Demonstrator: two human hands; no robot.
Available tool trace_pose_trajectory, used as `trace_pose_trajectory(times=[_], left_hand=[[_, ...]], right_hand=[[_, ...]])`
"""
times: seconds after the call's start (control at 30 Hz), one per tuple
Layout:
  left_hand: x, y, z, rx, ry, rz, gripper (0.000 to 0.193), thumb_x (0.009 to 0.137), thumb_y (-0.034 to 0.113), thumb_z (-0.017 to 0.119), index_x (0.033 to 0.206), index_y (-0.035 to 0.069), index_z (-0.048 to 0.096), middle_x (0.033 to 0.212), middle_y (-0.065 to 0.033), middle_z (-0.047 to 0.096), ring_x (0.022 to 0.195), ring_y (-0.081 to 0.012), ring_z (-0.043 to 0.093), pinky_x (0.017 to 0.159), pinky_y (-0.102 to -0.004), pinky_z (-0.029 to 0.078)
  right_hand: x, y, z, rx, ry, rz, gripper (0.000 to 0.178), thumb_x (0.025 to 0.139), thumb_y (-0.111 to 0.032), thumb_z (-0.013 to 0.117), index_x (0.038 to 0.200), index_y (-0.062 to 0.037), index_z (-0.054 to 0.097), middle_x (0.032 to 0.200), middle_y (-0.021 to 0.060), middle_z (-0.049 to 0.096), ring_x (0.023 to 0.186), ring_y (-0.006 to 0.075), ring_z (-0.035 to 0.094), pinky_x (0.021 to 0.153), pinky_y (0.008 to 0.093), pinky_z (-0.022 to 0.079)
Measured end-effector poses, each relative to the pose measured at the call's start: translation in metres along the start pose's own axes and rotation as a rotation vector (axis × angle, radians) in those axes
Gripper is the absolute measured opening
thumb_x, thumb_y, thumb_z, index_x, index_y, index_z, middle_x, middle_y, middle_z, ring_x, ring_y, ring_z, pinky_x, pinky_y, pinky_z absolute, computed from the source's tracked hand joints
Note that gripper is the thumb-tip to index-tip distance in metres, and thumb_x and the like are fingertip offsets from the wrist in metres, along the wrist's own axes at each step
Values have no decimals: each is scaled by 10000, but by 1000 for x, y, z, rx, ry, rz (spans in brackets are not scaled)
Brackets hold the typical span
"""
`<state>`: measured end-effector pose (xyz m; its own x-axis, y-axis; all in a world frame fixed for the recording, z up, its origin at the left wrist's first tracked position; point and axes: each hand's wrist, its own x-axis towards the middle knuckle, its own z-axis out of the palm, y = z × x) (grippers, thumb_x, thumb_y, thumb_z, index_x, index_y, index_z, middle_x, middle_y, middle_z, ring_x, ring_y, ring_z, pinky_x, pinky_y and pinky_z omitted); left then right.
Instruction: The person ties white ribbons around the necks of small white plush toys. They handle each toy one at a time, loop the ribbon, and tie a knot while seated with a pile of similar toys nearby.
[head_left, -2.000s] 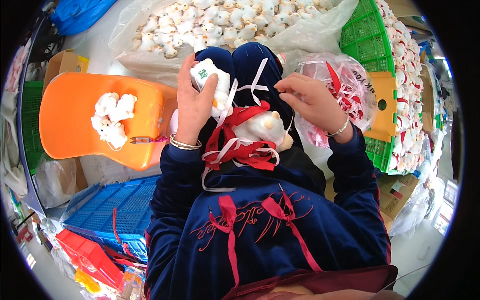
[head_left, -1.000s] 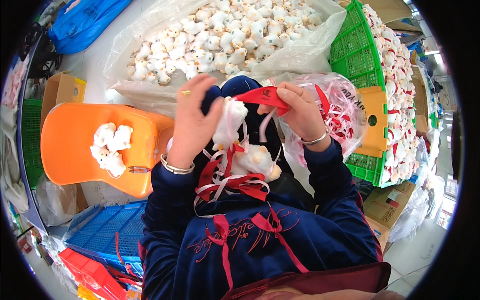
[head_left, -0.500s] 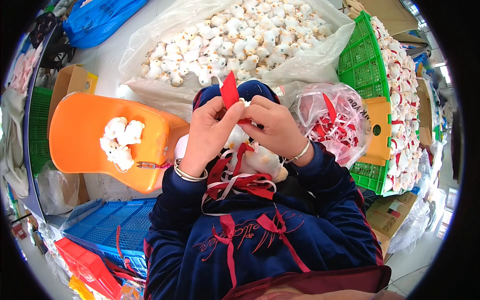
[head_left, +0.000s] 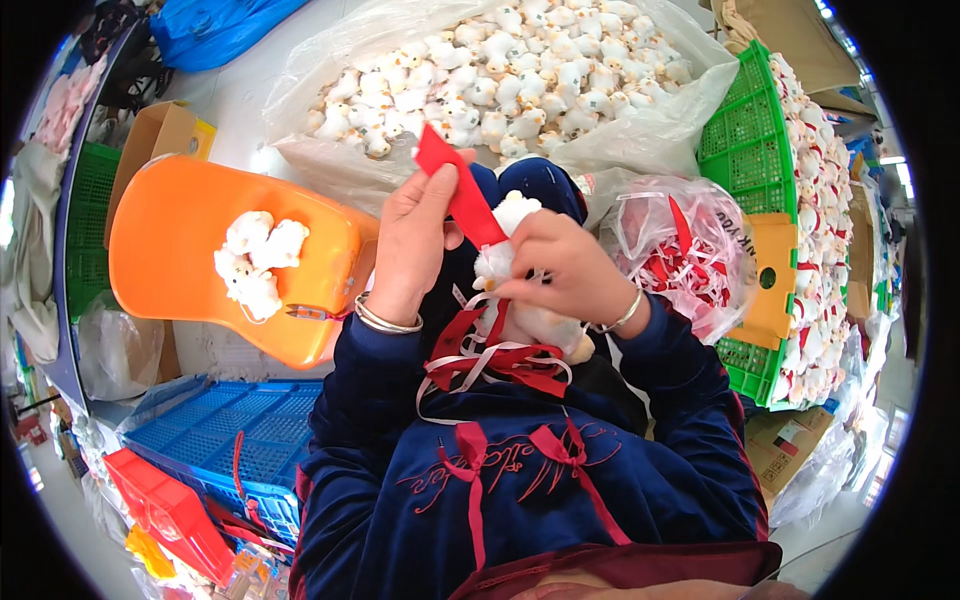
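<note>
The left hand (head_left: 418,232) has its grip pinching a red ribbon (head_left: 458,190), whose lower end meets a white plush toy (head_left: 492,264) above the lap (head_left: 612,380); the right hand's (head_left: 568,258) grip closes on that toy. Red looping script (head_left: 515,468) decorates the blue jacket (head_left: 385,455). Rightward, a clear bag (head_left: 640,208) of ribbons (head_left: 680,272) bears dark lettering (head_left: 735,236); a cardboard box's (head_left: 770,470) print is too small to read.

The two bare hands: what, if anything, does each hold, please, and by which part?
The left hand pinches a red fabric ribbon near its upper end; the right hand touches a white plush toy, exact hold hidden.
</note>
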<state>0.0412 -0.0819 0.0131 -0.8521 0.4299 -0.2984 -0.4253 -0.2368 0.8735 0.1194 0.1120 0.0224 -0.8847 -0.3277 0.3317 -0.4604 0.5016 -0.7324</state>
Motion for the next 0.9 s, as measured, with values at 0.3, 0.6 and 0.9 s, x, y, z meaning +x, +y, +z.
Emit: trace_pose_trajectory(times=[0.3, 0.6, 0.9], left_hand=[[5, 6, 2, 715, -386, 151, 249, 1015, 130, 617, 1199, -21, 689, 920, 44, 682, 867, -35, 572, 766, -218, 486], [7, 2, -15, 26, -237, -111, 246, 989, 154, 671, 1182, 1, 674, 1015, -30, 704, 833, -85, 684, 642, -218, 593], [21, 9, -55, 60, 120, 141, 210, 995, 142, 663, 1141, -7, 684, 955, -58, 720, 787, -110, 688, 697, -238, 586]], right_hand=[[29, 15, -11, 404, 132, 437, 172, 915, -147, 730, 981, 4, 682, 900, 4, 641, 802, 59, 563, 697, 236, 456], [34, 19, -9, 546, 365, 439, 111, 927, -107, 741, 967, -17, 690, 868, -25, 672, 804, 32, 592, 677, 210, 467], [4, 7, -17, -16, -102, 279, 167, 882, -86, 727, 1024, -44, 650, 918, 45, 630, 745, 185, 646, 682, 296, 520]])
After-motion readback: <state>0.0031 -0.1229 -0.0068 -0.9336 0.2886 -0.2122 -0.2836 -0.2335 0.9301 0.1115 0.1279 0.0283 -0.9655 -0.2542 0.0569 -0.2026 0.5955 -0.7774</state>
